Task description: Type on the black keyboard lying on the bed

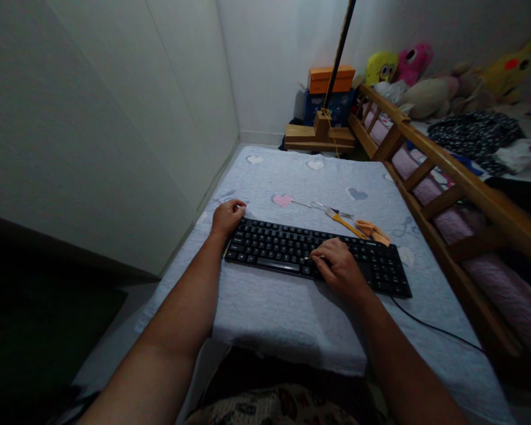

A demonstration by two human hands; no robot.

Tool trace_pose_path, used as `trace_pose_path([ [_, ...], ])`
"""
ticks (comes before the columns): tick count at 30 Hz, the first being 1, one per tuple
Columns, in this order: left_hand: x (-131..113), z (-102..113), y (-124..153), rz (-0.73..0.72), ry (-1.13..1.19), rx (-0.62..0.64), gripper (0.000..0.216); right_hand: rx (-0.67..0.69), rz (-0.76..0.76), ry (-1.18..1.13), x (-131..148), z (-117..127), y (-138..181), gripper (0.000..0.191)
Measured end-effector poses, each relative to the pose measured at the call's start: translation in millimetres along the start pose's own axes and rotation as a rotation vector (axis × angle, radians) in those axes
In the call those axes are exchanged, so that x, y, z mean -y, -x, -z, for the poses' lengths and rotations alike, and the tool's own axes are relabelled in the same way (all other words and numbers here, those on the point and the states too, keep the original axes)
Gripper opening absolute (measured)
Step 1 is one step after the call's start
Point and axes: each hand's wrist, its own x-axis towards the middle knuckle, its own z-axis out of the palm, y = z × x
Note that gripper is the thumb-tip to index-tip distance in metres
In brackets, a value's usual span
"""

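Observation:
A black keyboard (287, 245) lies across a pale blue quilted cover (292, 177) with heart patches. My left hand (227, 216) grips the keyboard's far left corner with curled fingers. My right hand (338, 265) rests on the keys near the middle, fingers pinched together around a thin tool whose tip points left at a key; the tool is mostly hidden. Just beyond the keyboard lie a yellow-handled tool (345, 223), thin metal tweezers (331, 208) and a small orange cloth-like item (371, 230).
A black cable (433, 327) runs from the keyboard's right end toward the near right. A wooden bed rail (446, 171) borders the right side, with plush toys (398, 65) behind it. Boxes (330, 79) and a wooden stand with a dark pole (321, 133) sit at the far end. A white wall is on the left.

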Motion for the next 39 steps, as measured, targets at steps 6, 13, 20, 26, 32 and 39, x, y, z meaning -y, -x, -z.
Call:
trace_pose_path([
  [6,-0.7,0.3,0.1,-0.007,0.005,-0.002,0.032,0.031,0.015,-0.018,2.5,0.6,1.5,0.012],
  [13,-3.0,1.6,1.1,-0.009,-0.002,-0.006,0.033,0.036,0.019,-0.027,3.5,-0.9,2.4,0.012],
  [20,-1.3,1.1,1.5,-0.011,-0.002,-0.007,0.032,-0.007,-0.015,0.016,0.5,-3.3,1.0,0.013],
  [26,-0.1,0.6,1.0,-0.003,-0.007,-0.006,0.032,-0.017,-0.035,0.014,0.7,-3.0,0.8,0.013],
  [32,-0.4,1.5,0.9,-0.003,0.009,0.004,0.032,0.015,-0.001,-0.02,3.1,-1.1,1.1,0.013],
  [39,1.4,1.3,-0.1,-0.011,0.02,0.008,0.032,0.029,0.013,-0.036,5.5,-0.2,2.2,0.014],
])
